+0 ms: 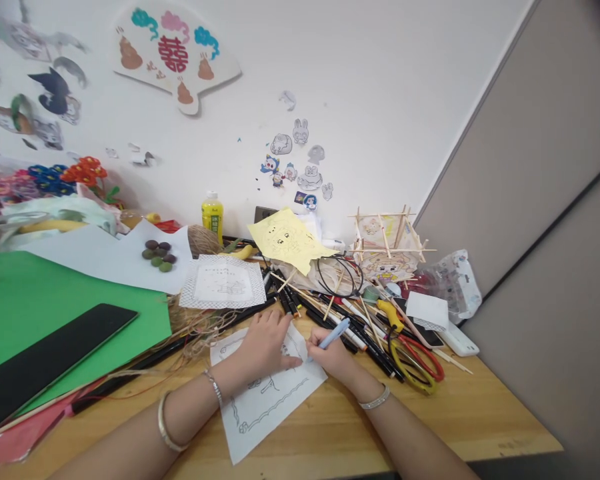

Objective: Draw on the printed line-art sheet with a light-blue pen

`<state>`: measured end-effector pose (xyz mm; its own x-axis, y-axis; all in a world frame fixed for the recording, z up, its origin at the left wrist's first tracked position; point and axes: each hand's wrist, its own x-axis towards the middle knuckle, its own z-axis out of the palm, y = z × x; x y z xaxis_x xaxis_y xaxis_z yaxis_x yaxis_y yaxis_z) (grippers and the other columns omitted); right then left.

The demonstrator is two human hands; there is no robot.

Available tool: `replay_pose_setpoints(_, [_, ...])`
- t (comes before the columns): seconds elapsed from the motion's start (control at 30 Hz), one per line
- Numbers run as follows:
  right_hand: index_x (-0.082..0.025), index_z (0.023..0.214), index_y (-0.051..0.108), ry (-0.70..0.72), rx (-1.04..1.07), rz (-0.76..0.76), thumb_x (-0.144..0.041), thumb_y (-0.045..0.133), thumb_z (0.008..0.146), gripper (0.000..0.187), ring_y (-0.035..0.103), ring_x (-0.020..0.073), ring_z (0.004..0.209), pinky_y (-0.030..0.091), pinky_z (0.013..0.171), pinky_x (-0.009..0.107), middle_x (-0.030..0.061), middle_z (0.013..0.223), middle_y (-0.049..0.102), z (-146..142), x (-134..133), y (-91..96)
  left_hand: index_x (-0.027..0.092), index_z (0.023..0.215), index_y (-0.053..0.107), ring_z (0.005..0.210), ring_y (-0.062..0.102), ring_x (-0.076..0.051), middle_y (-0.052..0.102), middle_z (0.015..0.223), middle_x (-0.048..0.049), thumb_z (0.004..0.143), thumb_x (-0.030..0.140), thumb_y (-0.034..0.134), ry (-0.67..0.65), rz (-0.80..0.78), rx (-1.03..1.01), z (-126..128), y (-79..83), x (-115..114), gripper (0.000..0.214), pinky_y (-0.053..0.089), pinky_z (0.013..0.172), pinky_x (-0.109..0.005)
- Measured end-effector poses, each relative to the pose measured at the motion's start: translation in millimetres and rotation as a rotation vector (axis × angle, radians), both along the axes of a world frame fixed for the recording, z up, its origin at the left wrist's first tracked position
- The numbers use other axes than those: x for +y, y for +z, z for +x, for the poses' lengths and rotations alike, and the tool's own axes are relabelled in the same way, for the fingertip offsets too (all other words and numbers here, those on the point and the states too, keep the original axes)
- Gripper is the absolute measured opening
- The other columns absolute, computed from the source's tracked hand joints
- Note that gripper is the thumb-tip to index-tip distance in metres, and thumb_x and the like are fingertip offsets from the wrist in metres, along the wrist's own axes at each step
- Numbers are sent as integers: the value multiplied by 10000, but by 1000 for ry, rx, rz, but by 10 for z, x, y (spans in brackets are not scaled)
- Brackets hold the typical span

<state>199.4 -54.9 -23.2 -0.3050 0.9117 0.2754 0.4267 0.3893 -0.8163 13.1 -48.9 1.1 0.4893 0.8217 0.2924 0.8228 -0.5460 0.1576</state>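
Note:
A white sheet of paper point(280, 413) with a drawn wavy border and line drawings lies at a slant on the wooden table. Across its upper part rests my left hand point(267, 343), fingers stretched out and lying flat, covering some of the drawing. My right hand point(327, 357) is closed around a light blue pen point(336, 332) at the sheet's right edge; the pen's tip is hidden by the fingers. Just beyond both hands lies a pile of black markers point(375, 350).
Yellow-handled scissors point(393, 317) and a white phone-like object point(460, 340) lie right. A stick frame point(387, 247) stands behind, near a yellow paper point(285, 237) and a drink bottle point(213, 217). Left are green paper point(80, 287), a black slab point(55, 357) and twine point(205, 327).

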Motion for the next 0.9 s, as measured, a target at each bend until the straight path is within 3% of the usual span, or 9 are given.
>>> replay_pose_setpoints(0.9, [-197, 540, 326, 16, 78, -79, -117, 452, 633, 175, 344, 98, 531, 265, 478, 212, -56, 536, 349, 23, 16, -3, 180, 1149, 495, 1045, 447, -300, 512, 1102, -113, 579, 595, 662, 3, -15, 16, 3, 40, -4, 725, 323, 883, -405])
